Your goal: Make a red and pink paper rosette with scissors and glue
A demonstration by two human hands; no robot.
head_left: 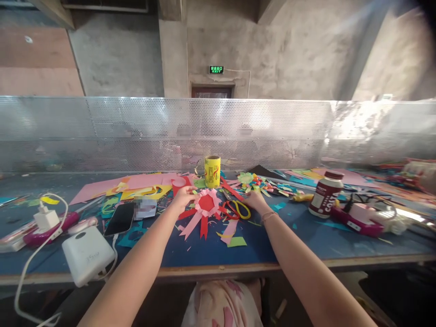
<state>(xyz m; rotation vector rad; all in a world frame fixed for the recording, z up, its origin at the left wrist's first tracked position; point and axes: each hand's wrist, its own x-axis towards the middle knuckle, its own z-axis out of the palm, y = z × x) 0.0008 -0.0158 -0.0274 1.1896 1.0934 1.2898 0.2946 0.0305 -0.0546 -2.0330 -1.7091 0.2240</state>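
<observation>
Red/pink paper rosette (208, 204) on counter (211, 254), betw. hands: L hand (185, 197) at edge, R hand (256, 200) nr yellow scissor handle (250, 212); can't tell whether either grip pinches anything. Bottle (326, 194) reads "COSTA", wall sign (216, 70) "EXIT". Yellow roll's (212, 172) small print illegible; card (146, 208) by phone (120, 219) part-blurred.

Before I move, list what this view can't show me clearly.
All in the head view:
Whether the left hand or right hand grips anything: too small, blurred.
Card beside the smartphone: partly masked by pixelation.
Yellow cylinder: fine print too small.
Area behind the perforated screen: veiled by its mesh.
</observation>
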